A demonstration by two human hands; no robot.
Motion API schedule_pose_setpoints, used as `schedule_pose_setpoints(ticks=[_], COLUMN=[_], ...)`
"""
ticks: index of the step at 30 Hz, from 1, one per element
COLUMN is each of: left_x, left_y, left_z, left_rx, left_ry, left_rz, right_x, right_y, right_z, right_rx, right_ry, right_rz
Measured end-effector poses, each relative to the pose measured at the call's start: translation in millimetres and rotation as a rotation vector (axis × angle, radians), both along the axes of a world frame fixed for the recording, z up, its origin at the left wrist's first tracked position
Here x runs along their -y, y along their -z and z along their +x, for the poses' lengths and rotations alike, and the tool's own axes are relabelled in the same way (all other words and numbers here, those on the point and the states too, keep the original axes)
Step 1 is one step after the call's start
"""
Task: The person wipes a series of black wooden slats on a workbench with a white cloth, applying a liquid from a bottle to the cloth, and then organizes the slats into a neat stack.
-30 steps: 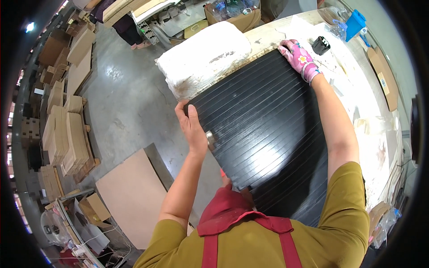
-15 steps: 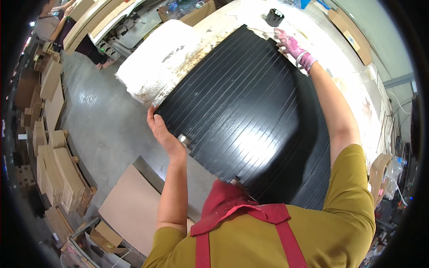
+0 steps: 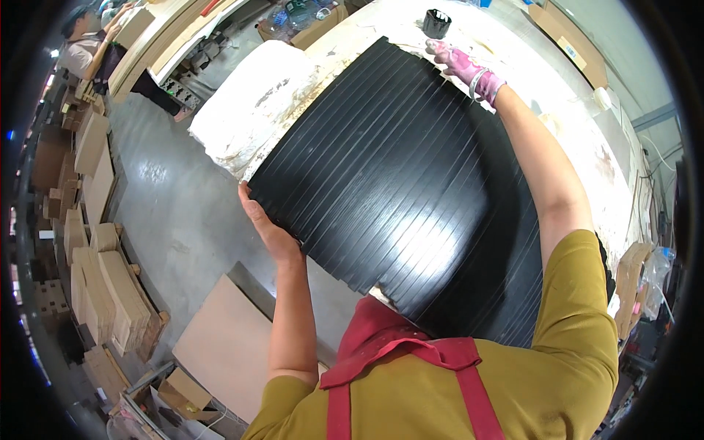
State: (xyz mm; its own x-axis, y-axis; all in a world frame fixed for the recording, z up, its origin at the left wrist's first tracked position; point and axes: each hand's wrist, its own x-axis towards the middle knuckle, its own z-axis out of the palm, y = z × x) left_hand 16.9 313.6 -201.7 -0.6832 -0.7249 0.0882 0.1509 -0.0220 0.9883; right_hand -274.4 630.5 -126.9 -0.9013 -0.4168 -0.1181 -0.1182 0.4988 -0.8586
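A broad layer of long black slats [image 3: 367,169], packed side by side, lies across the table in front of me. My left hand [image 3: 268,227] rests against their left ends, its fingers stretched along the edge and the thumb near the top. Part of that hand is hidden under the slats. At the far right ends is my right hand [image 3: 462,64], in a pink glove with bare-looking fingertips and a bracelet at the wrist. Its fingers are extended beside the slat ends. Just beyond it stands a small black cup [image 3: 437,23].
A white wrapped bundle [image 3: 249,103] sits at the table's left edge. Flat cardboard [image 3: 227,345] stands low on the left, with stacked boards [image 3: 117,293] farther off. An open carton [image 3: 572,40] lies far right. Another person [image 3: 92,55] works at the upper left.
The far ends of the slats look more even than before. Slats now cover the round metal piece beside my left hand. Both hands have shifted slightly along with the view.
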Motion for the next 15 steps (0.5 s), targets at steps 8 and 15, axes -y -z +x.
schedule_pose_setpoints(ticks=[8, 15], left_x=[-9.4, -16.4], left_y=[-15.4, -22.2], left_z=[0.1, -2.7], left_rx=[0.126, 0.133], left_ry=[-0.024, -0.092], left_rz=[-0.042, -0.077], right_x=[82.5, 67.5], right_y=[34.3, 37.9], right_z=[-23.7, -13.8], right_rx=[-0.553, -0.636], right_ry=[-0.18, -0.181], right_rz=[0.489, 0.558])
